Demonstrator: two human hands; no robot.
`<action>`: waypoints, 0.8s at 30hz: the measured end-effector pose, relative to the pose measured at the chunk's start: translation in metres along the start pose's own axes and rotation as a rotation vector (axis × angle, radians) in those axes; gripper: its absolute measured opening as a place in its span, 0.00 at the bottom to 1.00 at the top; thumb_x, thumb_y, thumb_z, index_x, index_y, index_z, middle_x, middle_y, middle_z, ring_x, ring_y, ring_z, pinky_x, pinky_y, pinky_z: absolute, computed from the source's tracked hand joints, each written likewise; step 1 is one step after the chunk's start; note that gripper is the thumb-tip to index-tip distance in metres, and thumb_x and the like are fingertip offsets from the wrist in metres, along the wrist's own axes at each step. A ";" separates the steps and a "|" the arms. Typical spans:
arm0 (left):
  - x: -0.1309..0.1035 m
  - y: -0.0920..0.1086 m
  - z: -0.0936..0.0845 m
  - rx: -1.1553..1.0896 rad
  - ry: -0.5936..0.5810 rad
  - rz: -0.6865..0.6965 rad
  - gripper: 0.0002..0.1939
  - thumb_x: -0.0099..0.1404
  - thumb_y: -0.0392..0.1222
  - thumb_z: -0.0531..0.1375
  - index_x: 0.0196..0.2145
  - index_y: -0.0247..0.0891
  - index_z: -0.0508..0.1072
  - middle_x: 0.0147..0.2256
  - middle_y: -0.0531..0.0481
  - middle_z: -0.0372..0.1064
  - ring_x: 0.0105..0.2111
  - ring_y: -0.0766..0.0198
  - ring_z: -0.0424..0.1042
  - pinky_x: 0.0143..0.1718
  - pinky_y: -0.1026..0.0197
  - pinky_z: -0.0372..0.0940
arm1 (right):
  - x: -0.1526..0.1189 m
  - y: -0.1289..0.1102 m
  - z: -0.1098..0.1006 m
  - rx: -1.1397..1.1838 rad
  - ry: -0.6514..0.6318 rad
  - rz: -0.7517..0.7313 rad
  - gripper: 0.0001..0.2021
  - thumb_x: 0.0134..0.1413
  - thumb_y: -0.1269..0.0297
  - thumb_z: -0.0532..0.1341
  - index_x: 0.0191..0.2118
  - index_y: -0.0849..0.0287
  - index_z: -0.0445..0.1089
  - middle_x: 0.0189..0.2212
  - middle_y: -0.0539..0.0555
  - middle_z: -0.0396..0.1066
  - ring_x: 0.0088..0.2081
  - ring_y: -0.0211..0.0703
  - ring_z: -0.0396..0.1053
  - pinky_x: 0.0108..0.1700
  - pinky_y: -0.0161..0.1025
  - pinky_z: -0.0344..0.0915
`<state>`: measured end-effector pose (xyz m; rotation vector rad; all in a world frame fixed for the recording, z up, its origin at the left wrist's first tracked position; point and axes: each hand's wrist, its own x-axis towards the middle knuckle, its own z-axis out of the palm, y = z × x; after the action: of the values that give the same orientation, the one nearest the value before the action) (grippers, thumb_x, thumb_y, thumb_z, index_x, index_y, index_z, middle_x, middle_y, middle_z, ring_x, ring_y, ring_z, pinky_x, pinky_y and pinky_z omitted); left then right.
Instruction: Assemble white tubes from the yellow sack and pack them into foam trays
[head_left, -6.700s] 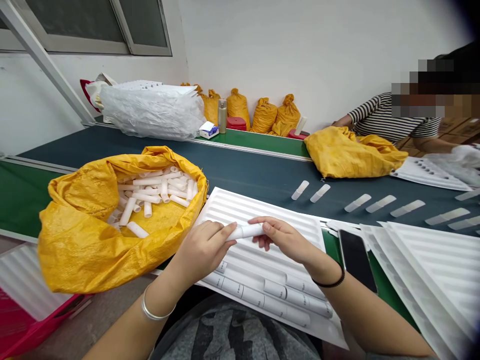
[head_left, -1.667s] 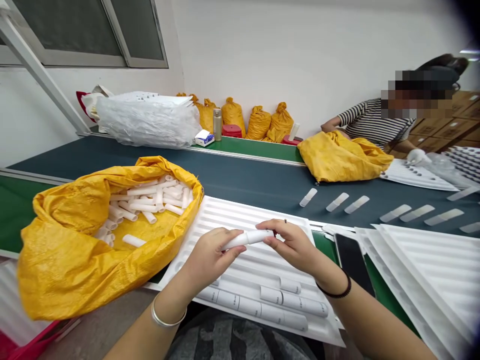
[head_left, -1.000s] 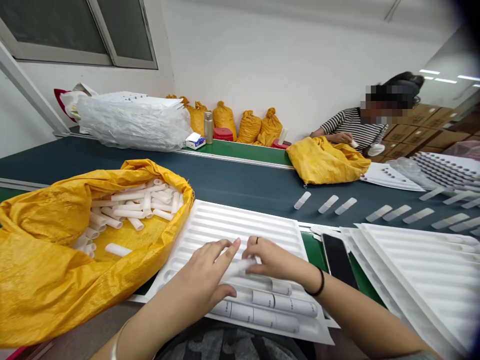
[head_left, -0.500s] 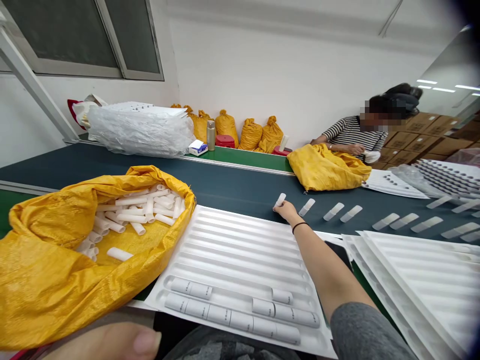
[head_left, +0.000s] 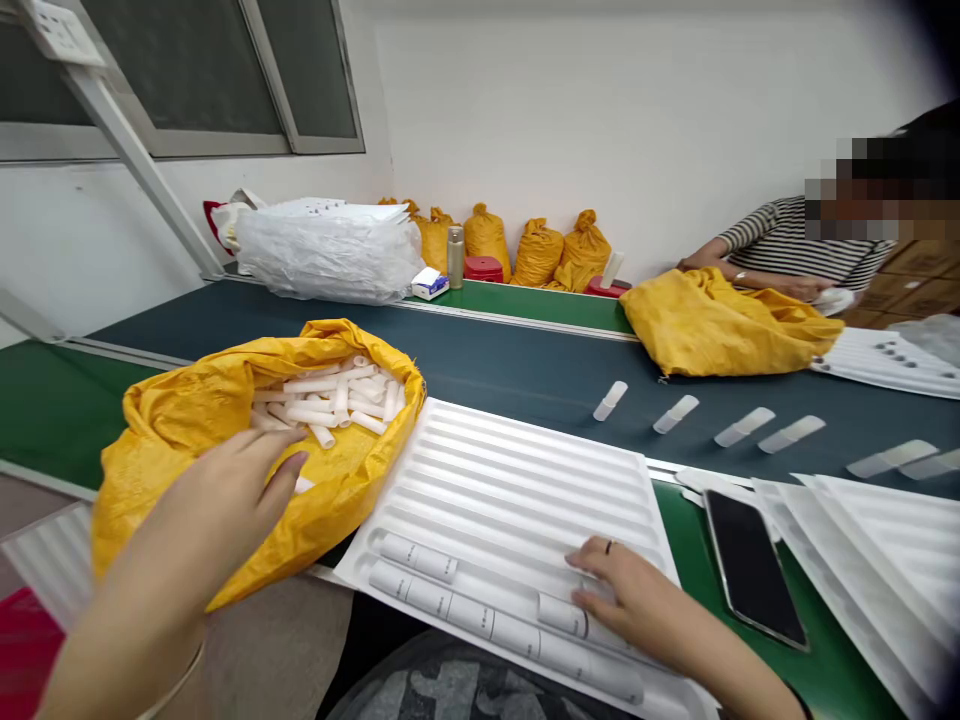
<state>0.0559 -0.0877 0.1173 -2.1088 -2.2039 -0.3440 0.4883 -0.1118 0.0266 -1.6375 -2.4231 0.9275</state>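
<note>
My left hand (head_left: pixel 232 495) is over the near side of a yellow woven sack (head_left: pixel 172 430), thumb apart from its fingers, holding nothing I can see. Many loose white tubes (head_left: pixel 341 400) lie in the sack, and one shows partly just past my thumb. My right hand (head_left: pixel 619 590) hovers low over a white ribbed tray (head_left: pixel 510 460), fingers apart. Printed white tubes (head_left: pixel 472 615) lie end to end in the tray's nearest grooves; some on the right are partly hidden by that hand. A row of frosted tubes (head_left: pixel 610 400) stands on the dark belt beyond.
A black phone (head_left: pixel 754 565) lies right of the tray, beside stacked white trays (head_left: pixel 885 570). Across the belt (head_left: pixel 487 360), a person in a striped top (head_left: pixel 802 235) works by another yellow sack (head_left: pixel 720 325). A plastic-wrapped stack (head_left: pixel 322 250) sits far left.
My right hand has let go of a frosted tube, left standing on the belt, and come back over the tray. My left hand has moved up to the sack. The view has turned left.
</note>
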 end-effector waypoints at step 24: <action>-0.020 0.135 0.086 -0.961 0.012 0.525 0.14 0.66 0.37 0.58 0.49 0.42 0.66 0.44 0.47 0.69 0.47 0.61 0.68 0.50 0.57 0.63 | 0.019 -0.041 -0.012 0.476 0.467 -0.292 0.12 0.63 0.63 0.54 0.51 0.53 0.62 0.43 0.56 0.68 0.40 0.42 0.69 0.40 0.38 0.69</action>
<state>0.1994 -0.0853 0.0449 -2.9438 -1.4697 -1.5767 0.4512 -0.1001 0.0529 -1.1387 -1.8751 0.8655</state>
